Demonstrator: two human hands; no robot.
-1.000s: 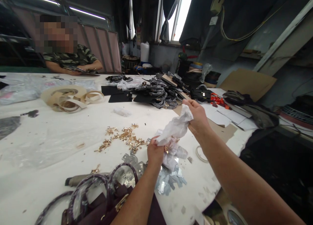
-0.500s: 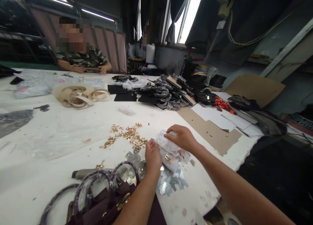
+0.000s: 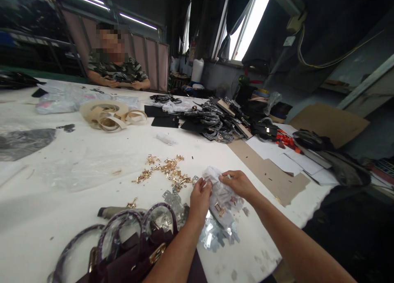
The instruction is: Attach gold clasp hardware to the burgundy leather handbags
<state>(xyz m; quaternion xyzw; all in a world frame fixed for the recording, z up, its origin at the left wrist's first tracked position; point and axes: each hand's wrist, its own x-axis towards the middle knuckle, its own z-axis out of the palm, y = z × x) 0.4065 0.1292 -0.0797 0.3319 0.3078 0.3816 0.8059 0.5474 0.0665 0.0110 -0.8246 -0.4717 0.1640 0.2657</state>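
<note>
A crumpled white, thin wrapping (image 3: 216, 183) lies between my hands, with gold-coloured metal fittings (image 3: 219, 209) on its near side. My left hand (image 3: 200, 199) is closed at the wrapping's left edge, fingertips pinched against it. From the right, my right hand (image 3: 240, 184) pinches the wrapping's upper right part between thumb and fingers. Flat silver metal plates (image 3: 212, 233) are heaped just below it, and more grey plates (image 3: 174, 203) lie left of my left wrist. A scattered pile of small gold fittings (image 3: 169, 168) is spread to the left of my hands.
Dark purple handbags (image 3: 123, 258) with wrapped handles stand at the near left. Rolls of beige tape (image 3: 104, 115) lie farther back, beside plastic bags (image 3: 58, 104). Black wrapped parts (image 3: 212, 119) are piled at the back. Brown card (image 3: 271, 172) lies at right. A person (image 3: 118, 71) sits across the table.
My right hand has come lower along the wrapping, whose top is now more bunched up. The whole view has shifted, so most things appear a little farther right.
</note>
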